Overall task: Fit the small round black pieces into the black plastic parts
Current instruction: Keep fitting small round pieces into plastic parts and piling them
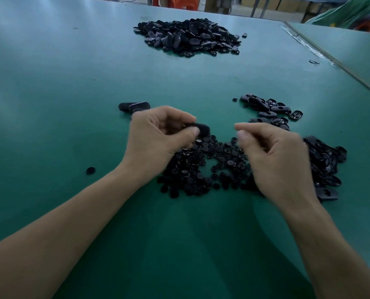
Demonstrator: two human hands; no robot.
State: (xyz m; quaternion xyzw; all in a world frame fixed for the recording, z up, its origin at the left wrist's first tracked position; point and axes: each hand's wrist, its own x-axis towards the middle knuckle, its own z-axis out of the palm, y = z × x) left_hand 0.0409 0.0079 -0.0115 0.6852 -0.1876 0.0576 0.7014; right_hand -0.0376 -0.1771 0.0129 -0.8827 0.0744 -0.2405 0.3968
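Observation:
My left hand [158,134] pinches a black plastic part [198,127] between thumb and fingers, just above a heap of small round black pieces [205,165]. My right hand [274,156] hovers to the right of it, thumb and forefinger pinched together; motion blur hides whether anything small sits between them. More black plastic parts lie in a loose group [270,111] behind my right hand and in another pile [324,165] to its right.
A large mound of black parts [188,36] sits far back on the green table [71,83]. Two oblong parts [134,106] rest behind my left hand. One round piece [90,170] lies alone to the left. A table seam [331,59] runs at the right.

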